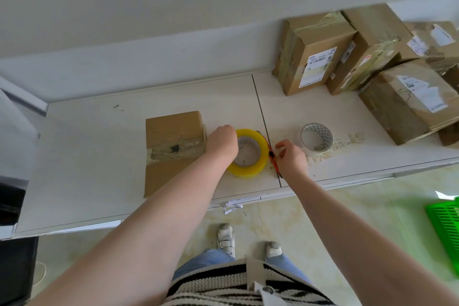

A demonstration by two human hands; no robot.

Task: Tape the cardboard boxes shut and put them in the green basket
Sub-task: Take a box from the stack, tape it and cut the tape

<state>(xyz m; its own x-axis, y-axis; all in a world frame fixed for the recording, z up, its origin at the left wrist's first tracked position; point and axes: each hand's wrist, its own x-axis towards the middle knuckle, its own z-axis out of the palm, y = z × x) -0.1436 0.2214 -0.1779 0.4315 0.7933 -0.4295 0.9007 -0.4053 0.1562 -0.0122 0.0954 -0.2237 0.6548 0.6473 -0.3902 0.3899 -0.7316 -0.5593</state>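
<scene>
Both hands at the yellow tape roll, mid-frame on the worktop [99,156].
The left hand [223,140] curls over the yellow tape roll [250,156]; the right hand [291,156] pinches a red-and-black cutter [272,154] beside it. A cardboard box [173,146] lies left; the green basket [447,226] sits at the lower right edge.

Left hand [223,139] curled over the yellow tape roll [249,154] on the surface [99,156], a box [173,146] just left of the roll. Right hand [290,156] pinches a red cutter [271,154] at the roll's right side. Clear roll [315,139] right of it, stacked boxes [367,62] beyond, green basket [447,226] on the floor.
</scene>
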